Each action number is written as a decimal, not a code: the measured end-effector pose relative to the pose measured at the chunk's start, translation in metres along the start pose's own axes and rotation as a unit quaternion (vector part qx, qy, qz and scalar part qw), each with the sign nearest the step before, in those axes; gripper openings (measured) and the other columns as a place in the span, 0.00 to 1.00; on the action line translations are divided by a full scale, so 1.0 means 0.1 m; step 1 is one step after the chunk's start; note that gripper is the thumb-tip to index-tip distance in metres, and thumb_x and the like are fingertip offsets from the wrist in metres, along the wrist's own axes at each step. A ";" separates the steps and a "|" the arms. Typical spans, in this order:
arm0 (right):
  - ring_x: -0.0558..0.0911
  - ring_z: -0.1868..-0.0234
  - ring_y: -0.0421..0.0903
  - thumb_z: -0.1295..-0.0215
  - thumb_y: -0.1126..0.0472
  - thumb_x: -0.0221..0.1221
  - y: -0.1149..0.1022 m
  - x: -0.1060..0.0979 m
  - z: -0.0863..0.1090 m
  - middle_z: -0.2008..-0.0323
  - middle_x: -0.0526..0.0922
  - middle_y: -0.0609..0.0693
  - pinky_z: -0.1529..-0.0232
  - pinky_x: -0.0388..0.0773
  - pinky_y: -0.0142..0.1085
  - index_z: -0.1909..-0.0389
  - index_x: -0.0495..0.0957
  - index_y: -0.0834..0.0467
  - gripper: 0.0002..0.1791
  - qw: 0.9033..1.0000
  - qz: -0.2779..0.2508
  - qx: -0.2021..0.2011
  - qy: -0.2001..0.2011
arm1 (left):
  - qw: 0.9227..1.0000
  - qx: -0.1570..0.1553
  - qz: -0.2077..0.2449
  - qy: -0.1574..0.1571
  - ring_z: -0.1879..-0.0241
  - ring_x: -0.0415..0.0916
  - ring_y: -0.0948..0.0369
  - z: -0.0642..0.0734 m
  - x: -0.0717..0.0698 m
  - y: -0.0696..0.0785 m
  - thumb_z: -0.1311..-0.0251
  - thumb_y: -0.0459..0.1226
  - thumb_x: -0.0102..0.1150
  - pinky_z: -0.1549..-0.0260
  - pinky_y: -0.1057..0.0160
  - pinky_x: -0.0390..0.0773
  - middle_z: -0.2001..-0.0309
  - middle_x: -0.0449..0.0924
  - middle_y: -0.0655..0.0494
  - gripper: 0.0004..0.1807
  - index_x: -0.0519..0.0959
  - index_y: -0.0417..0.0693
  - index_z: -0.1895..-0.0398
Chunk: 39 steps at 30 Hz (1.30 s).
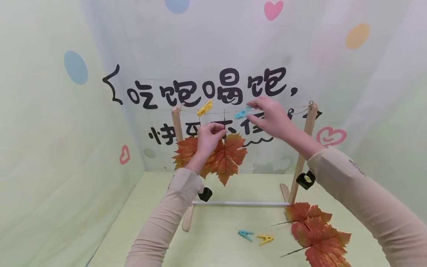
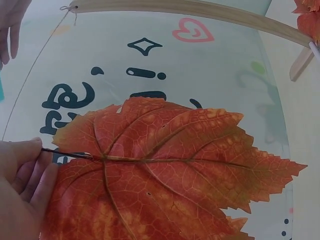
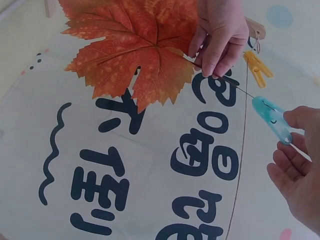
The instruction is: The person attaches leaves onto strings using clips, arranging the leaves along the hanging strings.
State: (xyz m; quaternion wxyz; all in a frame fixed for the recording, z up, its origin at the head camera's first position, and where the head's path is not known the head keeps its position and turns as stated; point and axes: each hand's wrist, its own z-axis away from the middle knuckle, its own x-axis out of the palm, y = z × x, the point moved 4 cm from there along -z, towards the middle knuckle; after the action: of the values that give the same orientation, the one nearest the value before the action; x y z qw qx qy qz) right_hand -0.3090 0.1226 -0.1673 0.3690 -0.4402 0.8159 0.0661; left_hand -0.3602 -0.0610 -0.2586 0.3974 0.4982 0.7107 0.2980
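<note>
My left hand pinches the dark stem of an orange-red maple leaf, which hangs below the fingers with its stem pointing up by the string. Between thumb and fingertips, my right hand holds a light blue clothespin near the string, right of the stem in the head view. In the right wrist view the clothespin's front end appears close to the stem tip; whether they touch I cannot tell. On the string to the left sits a yellow clothespin, above another leaf partly hidden behind my left hand.
Wooden posts hold the string, joined low down by a white rod. On the table lie a blue clothespin, a yellow clothespin and more maple leaves at the right. A printed backdrop stands behind.
</note>
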 end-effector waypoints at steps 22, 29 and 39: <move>0.78 0.63 0.50 0.46 0.69 0.62 0.05 0.17 -0.28 0.66 0.81 0.57 0.58 0.73 0.39 0.62 0.79 0.67 0.10 0.999 0.018 0.031 0.015 | 1.000 -0.003 0.000 0.006 0.68 0.77 0.57 0.01 0.02 0.01 0.49 0.31 0.63 0.66 0.66 0.78 0.67 0.82 0.45 0.07 0.81 0.37 0.66; 0.79 0.64 0.50 0.46 0.70 0.61 0.05 0.20 -0.31 0.65 0.81 0.58 0.60 0.74 0.39 0.62 0.80 0.68 0.10 0.999 0.026 0.042 0.014 | 1.000 -0.001 0.004 0.006 0.67 0.78 0.56 0.01 0.03 0.01 0.49 0.29 0.63 0.66 0.65 0.78 0.67 0.82 0.45 0.07 0.81 0.36 0.66; 0.79 0.66 0.50 0.45 0.70 0.60 0.05 0.26 -0.37 0.66 0.81 0.58 0.64 0.75 0.37 0.61 0.80 0.68 0.10 0.998 0.034 0.057 0.012 | 1.000 0.002 0.006 0.011 0.68 0.78 0.56 0.00 0.01 -0.01 0.49 0.31 0.63 0.67 0.66 0.78 0.67 0.82 0.44 0.07 0.81 0.35 0.66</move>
State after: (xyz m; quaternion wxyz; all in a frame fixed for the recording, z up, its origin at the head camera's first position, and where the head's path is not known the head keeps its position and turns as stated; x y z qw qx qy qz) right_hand -0.3417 0.0925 -0.1594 0.3809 -0.3911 0.8374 0.0264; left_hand -0.3614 -0.0603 -0.2600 0.3868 0.4997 0.7129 0.3042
